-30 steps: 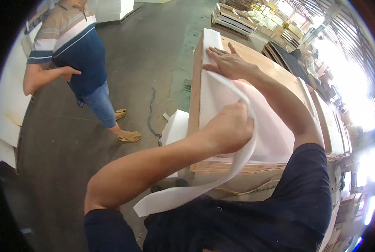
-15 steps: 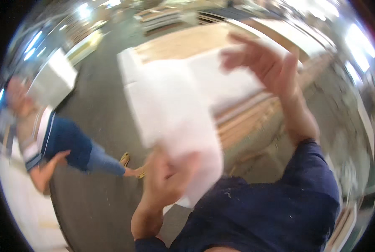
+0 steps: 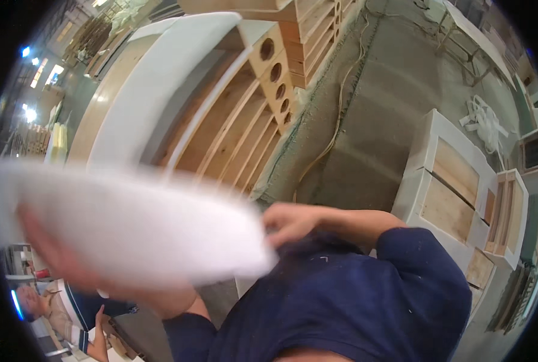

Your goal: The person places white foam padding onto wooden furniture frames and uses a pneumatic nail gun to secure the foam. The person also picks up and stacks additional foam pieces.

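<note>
White sheet (image 3: 142,217) raised in front of your torso and to its left, blurred, its upper edge overlapping the view of the slatted wooden frame (image 3: 263,71) beyond. Your left hand (image 3: 73,256) lies across the sheet's lower left part, fingers extended and smeared by blur; whether they grip it or merely bear against it cannot be told. Your right hand (image 3: 290,222) is at the sheet's right end with its fingers bent, their tips partly hidden, so a pinch there cannot be confirmed. Principal hazards, as judged: if neither hand has a firm hold, the sheet could slip, fold on itself or drop to the floor (image 3: 380,114), where it might pick up dirt. Because the sheet covers much of your view on the left, you could misjudge your clearance from the frame; an edge of the sheet caught on a corner or slat could tear or stretch. The co-worker (image 3: 70,311) stands at your lower left, and a wide swing on that side could bring the sheet against them. The cable (image 3: 340,120) along the floor beside the frame could catch a foot while your attention is on the sheet.
</note>
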### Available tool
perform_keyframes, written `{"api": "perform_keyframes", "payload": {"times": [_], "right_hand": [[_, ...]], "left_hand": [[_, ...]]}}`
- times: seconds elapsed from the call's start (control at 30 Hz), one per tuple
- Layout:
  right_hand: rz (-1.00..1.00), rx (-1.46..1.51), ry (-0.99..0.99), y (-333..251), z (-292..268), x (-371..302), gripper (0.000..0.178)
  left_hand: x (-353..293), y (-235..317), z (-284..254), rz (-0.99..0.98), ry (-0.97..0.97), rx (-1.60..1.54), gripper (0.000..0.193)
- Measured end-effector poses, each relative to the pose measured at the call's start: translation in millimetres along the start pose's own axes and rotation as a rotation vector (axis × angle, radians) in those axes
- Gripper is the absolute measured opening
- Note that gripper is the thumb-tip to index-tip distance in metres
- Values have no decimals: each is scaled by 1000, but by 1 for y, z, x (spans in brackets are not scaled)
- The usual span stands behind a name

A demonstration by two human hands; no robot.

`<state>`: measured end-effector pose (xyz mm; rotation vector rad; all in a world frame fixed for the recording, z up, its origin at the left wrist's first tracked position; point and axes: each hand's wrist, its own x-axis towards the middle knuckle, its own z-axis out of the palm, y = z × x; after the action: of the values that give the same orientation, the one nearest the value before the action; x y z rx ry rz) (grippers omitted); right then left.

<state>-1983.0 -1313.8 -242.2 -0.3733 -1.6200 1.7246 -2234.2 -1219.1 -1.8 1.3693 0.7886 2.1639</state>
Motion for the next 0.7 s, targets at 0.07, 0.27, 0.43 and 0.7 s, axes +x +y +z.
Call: {"api": "perform_keyframes", "payload": {"times": [0.07,0.27,0.43,0.7], "right_hand": [[-252,159,332,-57,-45,-53,23],[-538,-51,996,-123,-126,-207,34],[-304,-2,1384,-101,-141,-246,29],[-254,-481,1505,-127,-204,-189,34]], "left_hand": [[-35,-54,63,-210,-119,-89,41],[-254,-194,148,-1154,-804,13,25],[-338,-262,133,-1410,-1619,536,52],[-248,-304,212,-585,-1390,597,86]]}}
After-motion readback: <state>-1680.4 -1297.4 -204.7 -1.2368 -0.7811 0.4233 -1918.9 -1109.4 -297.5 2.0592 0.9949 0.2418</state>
